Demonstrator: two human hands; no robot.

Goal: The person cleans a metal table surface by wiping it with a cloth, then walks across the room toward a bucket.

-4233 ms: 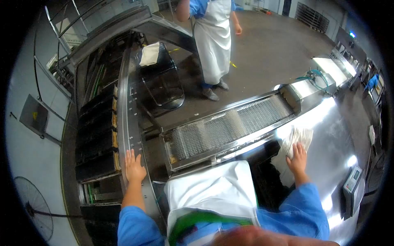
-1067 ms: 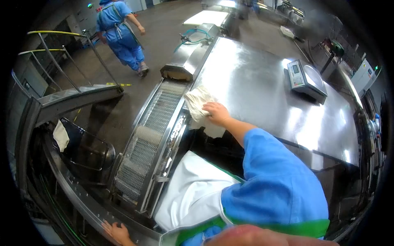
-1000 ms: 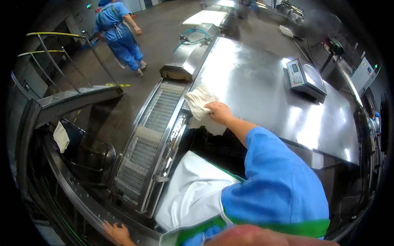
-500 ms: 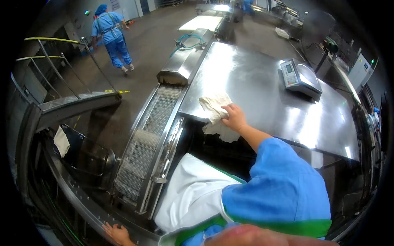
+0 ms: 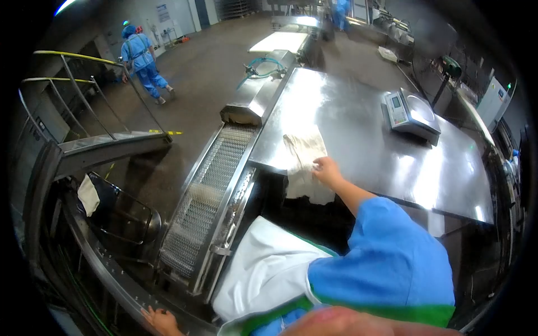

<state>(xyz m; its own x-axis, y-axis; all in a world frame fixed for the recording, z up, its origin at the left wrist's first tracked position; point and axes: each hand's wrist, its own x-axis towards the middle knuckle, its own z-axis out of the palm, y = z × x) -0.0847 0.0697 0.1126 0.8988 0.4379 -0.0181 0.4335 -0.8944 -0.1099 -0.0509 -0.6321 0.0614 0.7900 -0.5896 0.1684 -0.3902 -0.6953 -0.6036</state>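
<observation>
A cream-coloured cloth (image 5: 305, 150) lies on the steel table (image 5: 358, 120), its lower part hanging over the near edge. My right hand (image 5: 327, 171) is at the right side of this cloth, with bent fingers pinching its edge. At the bottom left, my left hand (image 5: 161, 321) rests on a dark metal rail (image 5: 120, 280), fingers somewhat spread and holding nothing. Part of that hand is cut off by the frame's bottom.
A digital scale (image 5: 412, 116) stands on the table's right part. Left of the table runs a wire-mesh conveyor (image 5: 204, 207) under a metal hood (image 5: 249, 101). A stair railing (image 5: 78, 87) rises at the left. Beyond it a person in blue (image 5: 143, 61) walks.
The bunched cloth now lies flatter and longer over the table edge. My right hand has shifted along its right side. The left hand stays on the rail; the walking person has moved farther off.
</observation>
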